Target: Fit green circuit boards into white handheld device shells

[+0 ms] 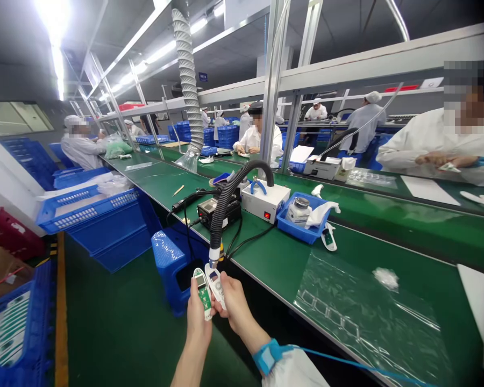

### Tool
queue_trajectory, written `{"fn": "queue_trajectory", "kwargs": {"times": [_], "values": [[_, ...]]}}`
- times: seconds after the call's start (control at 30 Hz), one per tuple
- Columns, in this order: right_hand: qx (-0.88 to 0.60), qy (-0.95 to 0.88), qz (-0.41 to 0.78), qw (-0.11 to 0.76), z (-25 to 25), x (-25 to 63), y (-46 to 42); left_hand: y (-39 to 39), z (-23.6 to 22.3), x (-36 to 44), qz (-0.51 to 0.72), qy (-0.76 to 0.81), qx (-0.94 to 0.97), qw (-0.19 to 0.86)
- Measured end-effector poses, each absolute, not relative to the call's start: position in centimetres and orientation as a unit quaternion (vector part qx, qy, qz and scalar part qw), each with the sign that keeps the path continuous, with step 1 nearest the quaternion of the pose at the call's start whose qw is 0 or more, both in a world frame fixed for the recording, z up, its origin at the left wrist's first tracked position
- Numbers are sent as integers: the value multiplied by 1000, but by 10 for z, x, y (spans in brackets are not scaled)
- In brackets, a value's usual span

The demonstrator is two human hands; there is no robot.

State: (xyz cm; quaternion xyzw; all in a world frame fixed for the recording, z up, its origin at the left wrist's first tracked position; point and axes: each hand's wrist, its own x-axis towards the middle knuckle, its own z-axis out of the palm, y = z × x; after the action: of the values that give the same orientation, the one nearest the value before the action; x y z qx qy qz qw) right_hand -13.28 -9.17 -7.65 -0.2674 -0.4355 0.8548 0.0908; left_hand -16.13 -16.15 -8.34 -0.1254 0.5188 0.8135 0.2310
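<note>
My left hand [197, 317] is closed round a green circuit board with a small display [202, 293]. My right hand [234, 303] grips a white plastic housing [216, 284] right beside the board. Both parts are held up just under the nozzle of a black ribbed hose [221, 215] that bends down from the bench. A blue wrist strap [268, 355] with a blue cord sits on my right wrist. Both hands hover off the bench's front edge, above the floor.
A long green bench [347, 252] carries a black box, a white box with a red switch [265, 201], a blue tray [300, 217], a white part [329, 237] and a clear plastic sheet [363, 312]. A blue stool [171, 258] and blue crates [92, 215] stand left. Other workers in white sit around.
</note>
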Motion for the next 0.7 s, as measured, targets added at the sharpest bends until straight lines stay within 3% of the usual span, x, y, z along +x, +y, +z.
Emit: {"fn": "queue_trajectory", "kwargs": {"times": [0.2, 0.47, 0.7], "values": [[-281, -419, 856, 110, -79, -102, -82, -156, -87, -158, 797, 535, -69, 273], [-258, -252, 927, 98, -65, -6, -69, -165, -93, -118, 792, 518, -86, 311], [-250, -234, 936, 85, -65, 44, -66, -176, -70, -75, 795, 476, -86, 366]]}}
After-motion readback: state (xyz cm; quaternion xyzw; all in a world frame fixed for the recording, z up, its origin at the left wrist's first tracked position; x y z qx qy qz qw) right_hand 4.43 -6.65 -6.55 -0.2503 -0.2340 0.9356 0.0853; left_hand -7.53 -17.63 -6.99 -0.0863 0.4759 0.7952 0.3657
